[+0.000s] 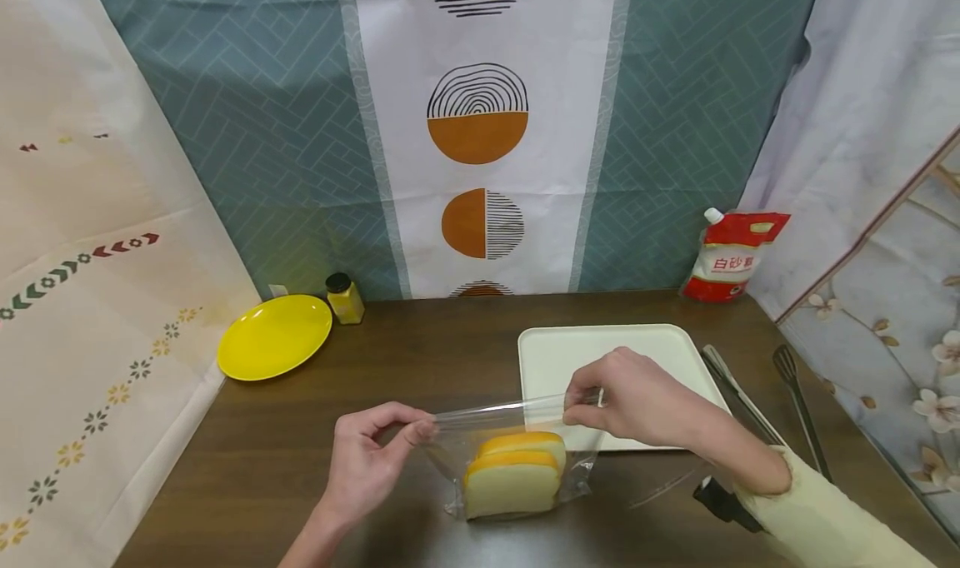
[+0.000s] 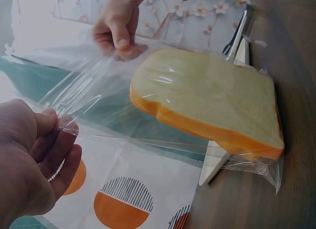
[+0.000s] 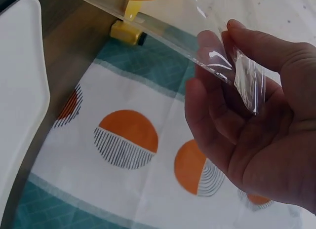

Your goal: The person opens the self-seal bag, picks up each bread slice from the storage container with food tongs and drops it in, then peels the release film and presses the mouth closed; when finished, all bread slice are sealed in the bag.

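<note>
Slices of bread stand upright inside a clear plastic bag, near the front of the table. My left hand pinches the bag's top left corner between thumb and fingers. At the top right corner, my right hand grips the film, which bunches between thumb and fingers in the right wrist view. The bag's top edge is stretched between both hands. In the left wrist view the bread sits low in the bag, its orange crust showing along one side.
A white tray lies behind the right hand, with metal tongs and a dark utensil to its right. Farther back are a yellow plate, a small black-lidded jar and a red-and-white pouch. A dark cylindrical object lies by the right sleeve.
</note>
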Tool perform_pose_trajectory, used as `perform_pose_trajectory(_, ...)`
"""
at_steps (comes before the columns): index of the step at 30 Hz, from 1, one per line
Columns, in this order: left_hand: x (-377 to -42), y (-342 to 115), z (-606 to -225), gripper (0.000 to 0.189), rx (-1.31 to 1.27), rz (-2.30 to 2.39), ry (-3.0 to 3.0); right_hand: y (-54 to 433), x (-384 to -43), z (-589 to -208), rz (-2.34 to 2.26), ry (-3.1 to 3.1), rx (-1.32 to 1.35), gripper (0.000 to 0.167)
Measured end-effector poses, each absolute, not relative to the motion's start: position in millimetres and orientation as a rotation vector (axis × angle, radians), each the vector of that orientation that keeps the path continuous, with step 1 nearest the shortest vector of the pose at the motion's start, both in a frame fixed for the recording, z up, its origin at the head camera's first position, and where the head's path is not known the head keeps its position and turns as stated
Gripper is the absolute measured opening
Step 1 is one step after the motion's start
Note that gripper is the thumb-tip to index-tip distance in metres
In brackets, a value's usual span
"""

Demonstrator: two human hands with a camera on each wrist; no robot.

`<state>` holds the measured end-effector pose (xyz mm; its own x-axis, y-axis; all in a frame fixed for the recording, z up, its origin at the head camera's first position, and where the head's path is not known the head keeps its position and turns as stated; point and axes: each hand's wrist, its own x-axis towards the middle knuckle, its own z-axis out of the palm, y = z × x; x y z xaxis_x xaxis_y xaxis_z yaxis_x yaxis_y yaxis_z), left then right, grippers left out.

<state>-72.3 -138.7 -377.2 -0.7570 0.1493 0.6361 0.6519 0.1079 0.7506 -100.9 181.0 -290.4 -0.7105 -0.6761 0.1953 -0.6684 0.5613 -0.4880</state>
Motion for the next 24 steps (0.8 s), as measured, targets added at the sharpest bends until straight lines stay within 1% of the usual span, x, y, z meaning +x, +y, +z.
perform_pose_trajectory(8, -71.9, -138.4, -376.6, 0.022, -0.753, -1.702, -2.012, 196.3, -101.0, -299.6, -1.079, 2.704, -1.113, 0.010)
perform_pose_trajectory(24, -71.8, -141.0, -378.1, 0.023, -0.753, -1.686, -1.996, 211.5, -91.6, -314.0, -1.260, 2.728, -1.030, 0.009)
